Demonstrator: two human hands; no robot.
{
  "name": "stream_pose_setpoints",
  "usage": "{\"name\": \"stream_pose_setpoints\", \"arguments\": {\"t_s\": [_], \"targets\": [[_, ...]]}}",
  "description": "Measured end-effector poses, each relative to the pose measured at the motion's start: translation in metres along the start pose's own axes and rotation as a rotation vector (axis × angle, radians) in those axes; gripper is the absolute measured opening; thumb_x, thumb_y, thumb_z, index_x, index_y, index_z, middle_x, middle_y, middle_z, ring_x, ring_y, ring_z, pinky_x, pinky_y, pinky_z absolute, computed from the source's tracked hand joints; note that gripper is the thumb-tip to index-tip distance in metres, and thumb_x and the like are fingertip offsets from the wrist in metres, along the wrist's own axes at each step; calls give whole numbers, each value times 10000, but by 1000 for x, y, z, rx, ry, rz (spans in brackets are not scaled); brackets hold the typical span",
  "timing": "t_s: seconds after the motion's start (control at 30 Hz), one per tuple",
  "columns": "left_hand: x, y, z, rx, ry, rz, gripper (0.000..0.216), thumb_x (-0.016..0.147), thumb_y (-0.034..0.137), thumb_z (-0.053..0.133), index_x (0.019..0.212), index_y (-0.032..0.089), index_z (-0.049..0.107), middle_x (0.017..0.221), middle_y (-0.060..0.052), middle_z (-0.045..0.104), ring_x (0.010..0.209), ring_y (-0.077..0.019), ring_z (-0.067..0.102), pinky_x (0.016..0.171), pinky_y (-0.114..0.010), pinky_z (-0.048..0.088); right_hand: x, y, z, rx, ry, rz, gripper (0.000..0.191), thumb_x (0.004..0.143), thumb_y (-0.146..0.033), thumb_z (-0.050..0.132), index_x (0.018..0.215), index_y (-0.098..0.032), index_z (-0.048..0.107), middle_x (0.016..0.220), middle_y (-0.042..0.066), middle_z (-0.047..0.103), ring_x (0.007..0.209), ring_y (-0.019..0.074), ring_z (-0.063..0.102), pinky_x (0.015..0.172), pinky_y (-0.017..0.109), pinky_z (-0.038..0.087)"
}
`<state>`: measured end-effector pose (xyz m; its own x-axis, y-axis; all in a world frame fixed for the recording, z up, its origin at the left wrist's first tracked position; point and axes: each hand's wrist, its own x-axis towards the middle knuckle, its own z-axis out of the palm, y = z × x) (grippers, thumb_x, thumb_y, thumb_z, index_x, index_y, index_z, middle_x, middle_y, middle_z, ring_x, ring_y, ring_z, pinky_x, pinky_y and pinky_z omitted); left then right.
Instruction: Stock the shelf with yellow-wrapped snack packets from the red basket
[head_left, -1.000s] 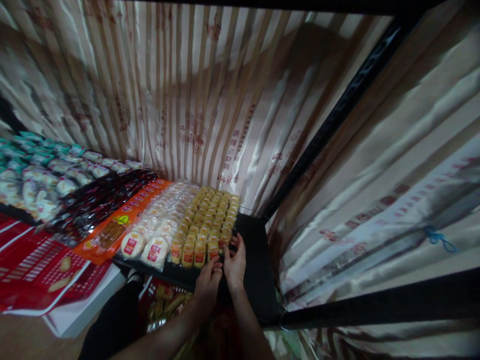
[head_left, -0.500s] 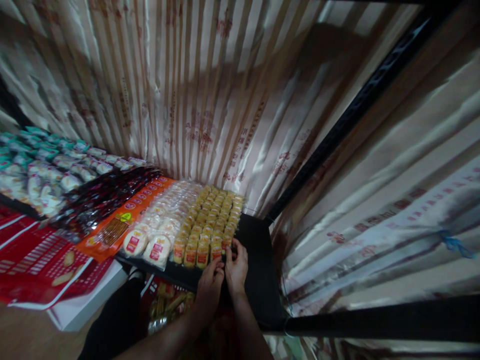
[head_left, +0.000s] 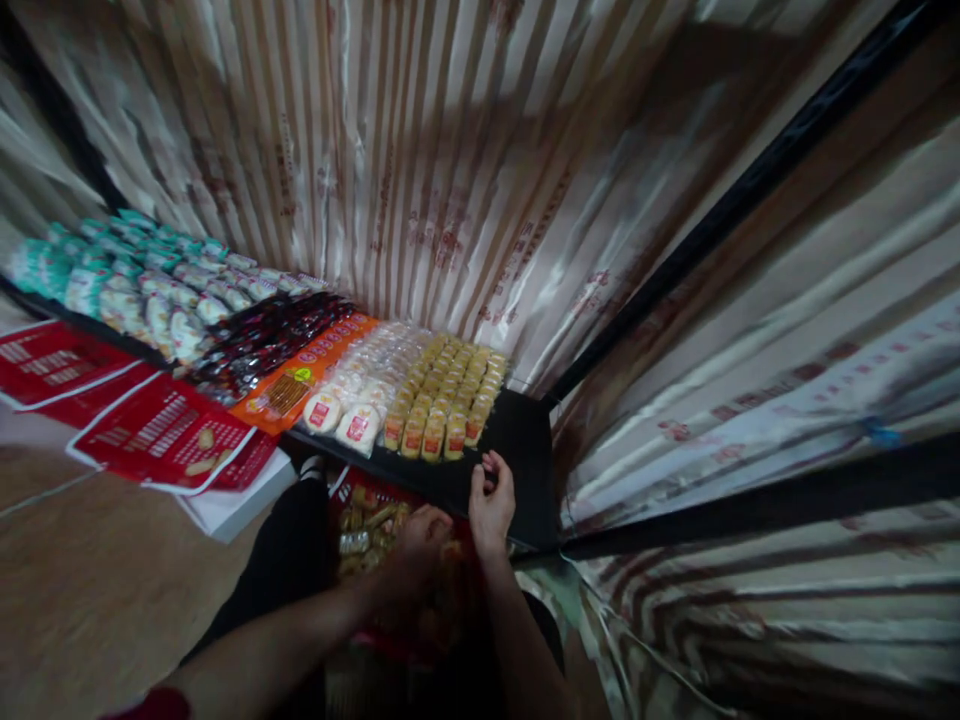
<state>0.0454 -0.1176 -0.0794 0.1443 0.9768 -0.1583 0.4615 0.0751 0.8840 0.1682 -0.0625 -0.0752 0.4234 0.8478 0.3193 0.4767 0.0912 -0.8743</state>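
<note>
My left hand [head_left: 424, 532] is over a red bag below the shelf edge, beside small yellow-wrapped snack packets [head_left: 369, 528] lying in it. Its fingers are blurred and dark, so whether it holds anything does not show. My right hand [head_left: 493, 503] hovers at the front edge of the black shelf [head_left: 517, 435], thumb and fingers curved with a gap between them and nothing visible inside. Just beyond it stand neat rows of yellow-wrapped snack packets [head_left: 450, 390]. To their left are round white wrapped cakes [head_left: 358, 427].
Further left on the shelf lie an orange snack packet [head_left: 289, 390], dark shiny packets [head_left: 274, 335] and teal-and-white packets [head_left: 97, 260]. Red bags [head_left: 161, 430] hang or lean below, by a white box [head_left: 240, 500]. Striped sheeting [head_left: 420, 150] and a black post [head_left: 712, 220] stand behind.
My left hand has dropped from the row of yellow packets toward the bag below. My right hand has drawn back slightly from the row. The view has shifted, showing more on the left.
</note>
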Motion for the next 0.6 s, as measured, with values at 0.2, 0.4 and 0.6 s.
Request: {"name": "stream_pose_setpoints", "arguments": {"t_s": [0.2, 0.4, 0.6], "targets": [[-47, -73, -11, 258, -163, -322, 216, 810, 133, 442, 845, 90, 651, 938, -141, 668, 953, -226, 609, 890, -331, 414, -107, 20, -9, -56, -274, 139, 354, 812, -390, 444, 1017, -163, 622, 893, 82, 685, 759, 169, 632, 713, 298, 510], [-65, -114, -21, 320, -223, -484, 161, 755, 115, 507, 796, 116, 662, 953, -127, 680, 961, -236, 620, 872, -309, 434, -164, 60, -5, -219, -600, 166, 180, 626, -257, 571, 756, -207, 685, 803, 81, 721, 809, 245, 666, 802, 404, 496], [-51, -107, -12, 284, -168, -487, 282, 762, 77, 441, 932, 149, 654, 1037, -84, 680, 1007, -180, 613, 890, -253, 431, -163, 66, 7, -42, -641, 317, 257, 667, -361, 535, 820, -225, 690, 813, 81, 729, 797, 252, 682, 768, 406, 511]]}}
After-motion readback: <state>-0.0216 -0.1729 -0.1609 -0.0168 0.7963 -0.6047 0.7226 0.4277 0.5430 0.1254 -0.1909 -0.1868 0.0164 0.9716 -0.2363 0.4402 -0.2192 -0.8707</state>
